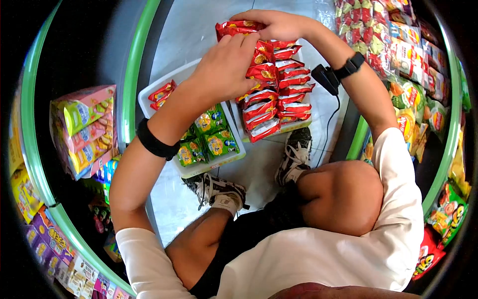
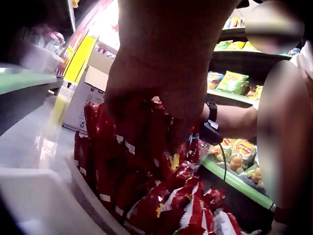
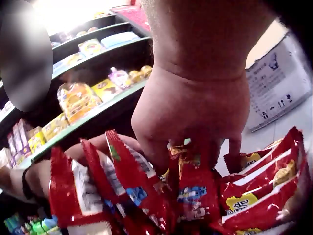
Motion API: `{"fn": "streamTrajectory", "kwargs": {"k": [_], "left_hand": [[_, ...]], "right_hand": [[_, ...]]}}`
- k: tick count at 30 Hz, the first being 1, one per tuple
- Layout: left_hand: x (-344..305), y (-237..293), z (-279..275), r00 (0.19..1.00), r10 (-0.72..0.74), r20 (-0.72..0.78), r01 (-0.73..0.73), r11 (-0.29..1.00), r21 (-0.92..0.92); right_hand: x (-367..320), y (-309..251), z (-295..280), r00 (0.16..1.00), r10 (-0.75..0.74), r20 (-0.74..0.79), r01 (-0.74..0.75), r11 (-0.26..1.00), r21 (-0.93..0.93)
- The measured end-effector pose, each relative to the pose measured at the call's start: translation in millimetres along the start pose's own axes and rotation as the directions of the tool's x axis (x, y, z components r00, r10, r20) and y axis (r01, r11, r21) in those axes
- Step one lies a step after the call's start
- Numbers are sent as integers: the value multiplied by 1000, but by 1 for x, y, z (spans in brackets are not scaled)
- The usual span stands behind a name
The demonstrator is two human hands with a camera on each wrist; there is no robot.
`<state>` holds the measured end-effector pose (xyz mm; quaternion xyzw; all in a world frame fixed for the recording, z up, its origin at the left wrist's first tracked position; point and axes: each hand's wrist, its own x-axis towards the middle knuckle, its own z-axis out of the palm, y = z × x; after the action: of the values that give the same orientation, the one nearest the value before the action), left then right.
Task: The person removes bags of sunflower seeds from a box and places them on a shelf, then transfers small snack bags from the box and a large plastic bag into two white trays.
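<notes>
Red snack packets (image 1: 262, 74) stand packed in two rows in a white bin (image 1: 304, 122), their near ends toward the person. Over the left row, my left hand (image 1: 221, 70) grips several packets, fingers bent over their far end and thumb on the near side. My right hand (image 1: 286, 26) reaches across the far end of the rows. In the right wrist view its fingers reach down around an upright red packet (image 3: 195, 188); the fingertips are partly hidden among the packets. The left wrist view shows dark red packets (image 2: 142, 166) right under the left hand, hiding its fingertips.
A second white bin (image 1: 234, 155) on the left holds green packets (image 1: 221, 143) and a few red ones (image 1: 162, 93). Snack shelves with green edges (image 1: 133, 65) flank the aisle on both sides. A cable (image 1: 337, 112) hangs from the right wrist device. A printed carton (image 3: 279, 81) stands beyond.
</notes>
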<state>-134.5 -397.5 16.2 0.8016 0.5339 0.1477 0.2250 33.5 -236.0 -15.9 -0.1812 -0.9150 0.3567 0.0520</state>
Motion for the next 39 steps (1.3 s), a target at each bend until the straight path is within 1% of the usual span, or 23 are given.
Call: {"fn": "streamTrajectory", "kwargs": {"k": [2,3,4,6,8,10,12,14,15,16,17,19,20,21,23,26,28,30,32,34,36,37,39], "left_hand": [[8,0,0,998,18,-62,-16,1000,26],[8,0,-1,998,16,-59,-12,997,77],[9,3,-2,998,31,-55,-26,996,82],[7,9,-4,998,10,57,-22,976,216],[2,11,7,998,41,45,-50,973,225],[-1,17,10,993,-2,119,-26,972,232],[-1,18,6,991,13,130,-46,967,249],[3,14,6,997,20,69,-34,976,213],[2,12,8,997,18,68,-32,977,211],[1,8,10,997,79,10,-79,967,243],[1,5,11,988,145,-45,-128,953,276],[0,2,14,991,126,-43,-112,964,242],[-1,1,15,994,105,-41,-94,973,211],[-1,4,17,994,105,-37,-95,973,208],[-1,10,22,971,193,-141,-130,920,369],[6,1,24,978,144,-152,-75,919,387],[8,1,26,980,148,-132,-88,923,375],[10,3,26,983,149,-110,-100,927,361],[14,4,21,997,49,-64,-33,972,231],[13,5,16,996,33,-81,-13,972,237],[10,3,13,995,18,-98,7,970,243],[10,1,13,997,0,-74,20,961,274],[10,0,15,998,-17,-52,32,952,305]], "right_hand": [[6,3,-9,976,151,158,-194,930,311],[4,4,-10,976,165,143,-205,917,342],[4,4,-12,977,172,130,-207,917,341],[6,4,-14,982,172,85,-190,921,339],[7,3,-7,986,124,109,-153,936,317],[6,-5,0,992,115,48,-118,989,86],[11,-8,-1,995,84,54,-88,993,73],[15,-11,-4,996,51,67,-55,997,56],[16,-13,-6,997,61,52,-58,996,-61],[17,-13,-8,997,69,34,-61,982,-178],[18,-11,-6,997,71,33,-64,982,-180],[18,-6,1,994,108,-20,-110,974,-197],[19,-3,1,994,110,-18,-111,975,-194],[19,0,0,989,149,11,-147,983,-113],[16,-2,-5,983,185,19,-186,981,55],[20,6,-1,994,111,-10,-112,993,-31],[22,10,2,991,136,-13,-136,990,-19],[25,9,-2,985,163,48,-165,985,58],[33,13,-2,979,192,63,-197,976,94],[34,21,-1,971,227,80,-236,963,132],[32,29,0,989,145,-14,-143,986,91],[31,32,-1,989,147,-17,-144,986,89],[28,39,-2,972,118,-205,-91,986,139]]}}
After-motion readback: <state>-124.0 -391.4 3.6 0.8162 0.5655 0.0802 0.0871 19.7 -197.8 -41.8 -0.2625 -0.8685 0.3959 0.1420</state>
